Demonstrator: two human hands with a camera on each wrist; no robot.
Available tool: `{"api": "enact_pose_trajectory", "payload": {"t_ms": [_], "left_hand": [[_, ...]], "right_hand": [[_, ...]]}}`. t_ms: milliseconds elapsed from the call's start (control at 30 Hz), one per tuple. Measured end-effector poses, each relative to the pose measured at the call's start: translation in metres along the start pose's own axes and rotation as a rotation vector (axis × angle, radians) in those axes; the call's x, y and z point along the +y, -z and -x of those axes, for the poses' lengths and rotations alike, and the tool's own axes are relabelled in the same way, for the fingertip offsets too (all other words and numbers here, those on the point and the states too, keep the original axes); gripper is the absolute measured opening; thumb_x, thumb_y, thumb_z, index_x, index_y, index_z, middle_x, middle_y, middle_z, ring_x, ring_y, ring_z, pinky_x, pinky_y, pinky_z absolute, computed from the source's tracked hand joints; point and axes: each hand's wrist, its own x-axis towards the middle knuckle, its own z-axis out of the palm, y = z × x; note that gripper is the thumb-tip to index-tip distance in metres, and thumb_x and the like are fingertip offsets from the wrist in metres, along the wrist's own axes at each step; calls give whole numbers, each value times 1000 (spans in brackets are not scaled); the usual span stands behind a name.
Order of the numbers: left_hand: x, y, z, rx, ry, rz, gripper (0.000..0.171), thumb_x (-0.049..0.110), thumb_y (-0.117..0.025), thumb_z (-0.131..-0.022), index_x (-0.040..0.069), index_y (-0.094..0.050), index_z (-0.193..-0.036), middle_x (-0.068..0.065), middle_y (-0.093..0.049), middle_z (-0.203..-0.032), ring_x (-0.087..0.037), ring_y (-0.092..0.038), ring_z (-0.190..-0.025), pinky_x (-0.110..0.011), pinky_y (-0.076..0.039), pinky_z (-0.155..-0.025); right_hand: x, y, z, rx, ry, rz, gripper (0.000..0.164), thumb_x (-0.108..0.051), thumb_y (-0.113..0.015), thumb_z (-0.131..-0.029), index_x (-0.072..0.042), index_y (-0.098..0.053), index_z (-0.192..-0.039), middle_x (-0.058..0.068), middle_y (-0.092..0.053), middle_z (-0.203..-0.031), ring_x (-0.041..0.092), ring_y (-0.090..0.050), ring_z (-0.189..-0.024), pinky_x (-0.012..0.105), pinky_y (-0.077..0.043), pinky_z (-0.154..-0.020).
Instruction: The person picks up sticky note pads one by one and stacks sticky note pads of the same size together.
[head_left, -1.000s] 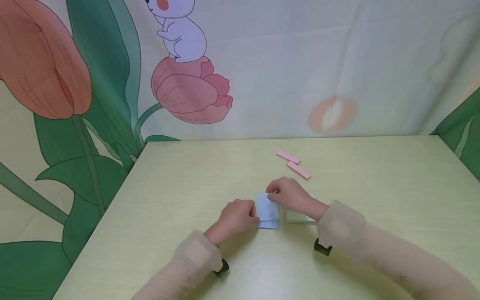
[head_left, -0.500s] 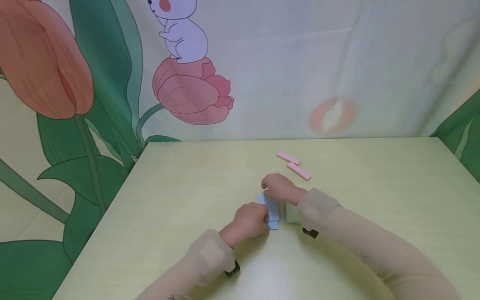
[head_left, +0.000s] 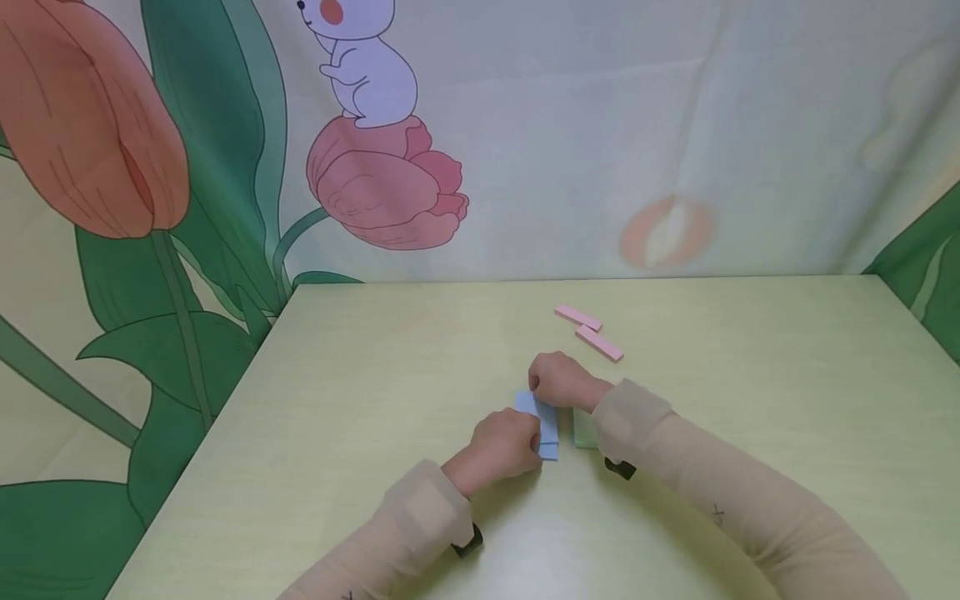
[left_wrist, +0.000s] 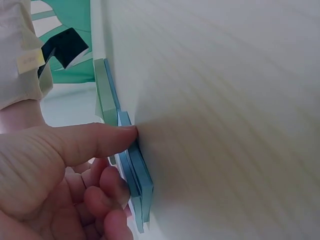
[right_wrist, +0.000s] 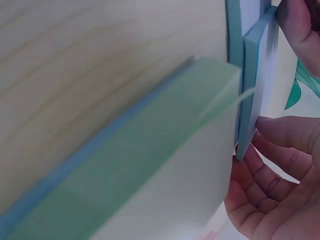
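I have the upper blue pad near the middle of the tabletop, between my two hands. Its long axis runs front to back, one short end toward the near edge and the other toward the backdrop. It sits over a lower blue pad, lined up the same way, which shows as a strip at the near end. Whether the two faces meet all along, I cannot tell.

My left hand is at the left side of the near end. Its grip is nearly closed: in the left wrist view the thumb presses the edge of the blue pads and the curled fingers sit close against them, pinching the upper one.

My right hand is at the far end. In the right wrist view its grip is narrow too, thumb tip on the pad's face and fingers bent around the end, pinching it.

Just to the right, under my right sleeve, lies a green pad, with a narrow gap of tabletop between it and the blue. Farther back are two pink strips, both slanting from far left to near right, their neighbouring ends together.
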Motion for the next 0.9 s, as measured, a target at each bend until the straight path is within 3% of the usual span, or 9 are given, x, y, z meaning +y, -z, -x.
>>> {"api": "enact_pose_trajectory", "payload": {"t_ms": [567,900], "left_hand": [[0,1,0,-14,29,-7,16,18,-68,-72,14,-56,-63,5,-52,-59,-9,-44,-53,-21,-35,-45],[0,1,1,3,20,-23,17,19,-69,-71,13,-55,-64,3,-54,-62,-11,-45,-55,-21,-34,-46]], "right_hand": [[2,1,3,-17,-20,15,14,2,-53,-73,-5,-64,-70,5,-62,-75,13,-48,-59,20,-37,-49],[0,3,6,-73,34,52,17,6,-51,-69,-5,-65,-70,5,-62,-73,12,-48,-56,19,-36,-48]]}}
